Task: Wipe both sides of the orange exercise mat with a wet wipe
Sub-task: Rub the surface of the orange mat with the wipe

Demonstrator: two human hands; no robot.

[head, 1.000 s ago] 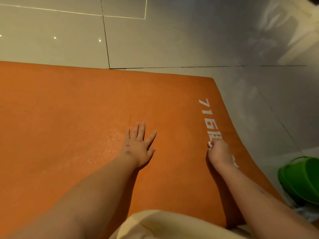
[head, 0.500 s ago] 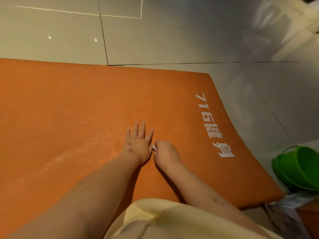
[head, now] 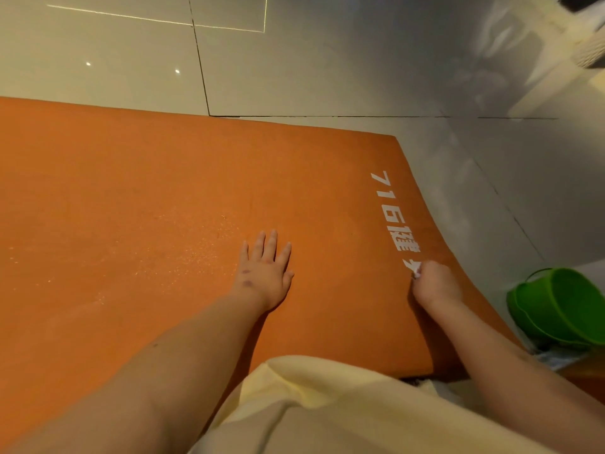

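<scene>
Open mat: the orange mat (head: 147,191) lies bare from 9 to 12 o'clock.
Mid-mat obstacle: the left hand (head: 265,273) lies flat.
Blocked edge: a green bucket (head: 563,309) stands at 3 o'clock, beside the right hand (head: 435,283).

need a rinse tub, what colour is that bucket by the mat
Green: the bucket shows clearly in the head view.

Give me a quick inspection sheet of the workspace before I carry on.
Surface: orange mat flat on tiled floor, pale speckled patch left of the left hand.
Job's things: wipe, a small white wad on the mat's white print.
Clutter: green bucket off the mat's right edge.
Grippers: left hand open, palm flat on mat; right hand closed on wipe.
Cables: nothing seen.
Surroundings: cream clothing at bottom; nothing else clear.
</scene>
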